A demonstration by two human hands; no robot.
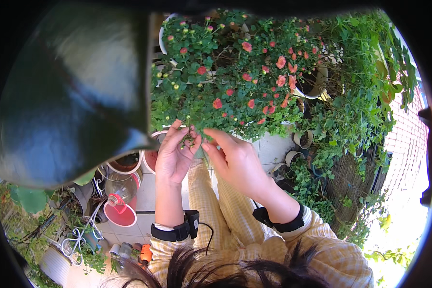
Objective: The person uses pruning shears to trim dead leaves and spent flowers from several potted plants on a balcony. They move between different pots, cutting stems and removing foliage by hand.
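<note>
My left hand (172,158), palm turned up, has a small green sprig with buds (188,141) between its thumb and fingers. Close to its right, my right hand (235,162) bends its forefinger and thumb toward the left fingertips. Whether anything thin is pinched between them cannot be made out. Both hands are at the near edge of a bushy flowering plant (234,86), probably a chrysanthemum. It carries coral-pink flowers (217,103) and round pale buds (176,86).
A large dark leaf (75,100), blurred and very near the camera, hides the upper left. Red buckets (120,216), a clear plastic bottle (121,187) and a white scrolled metal stand (77,237) are at left. Small pots (294,157) stand at right on the tiled floor (270,147).
</note>
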